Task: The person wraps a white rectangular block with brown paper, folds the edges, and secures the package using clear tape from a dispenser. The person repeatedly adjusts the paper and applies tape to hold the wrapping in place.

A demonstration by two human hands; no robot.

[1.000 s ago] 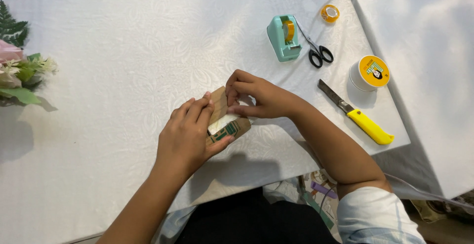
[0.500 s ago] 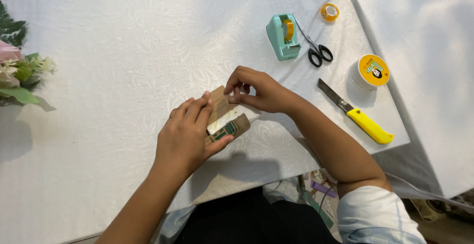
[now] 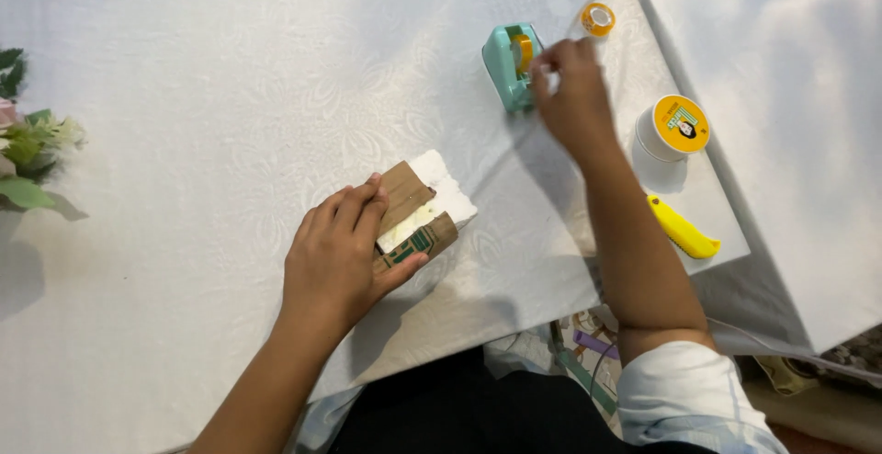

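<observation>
At the far left I see a bunch of flowers at the tabletop edge. My left hand lies flat on the small box, fingers together, pinning the brown paper that covers only part of it (white still shows), so by my judgement the wrapping is unfinished. My right hand is at the teal tape dispenser, fingers seemingly pinching the tape end. Further right sit a yellow-lidded tub and a yellow knife.

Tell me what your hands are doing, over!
Left hand pressing brown paper onto white foam block. Right hand at teal tape dispenser, grip unclear. Yellow utility knife beside right forearm.
</observation>
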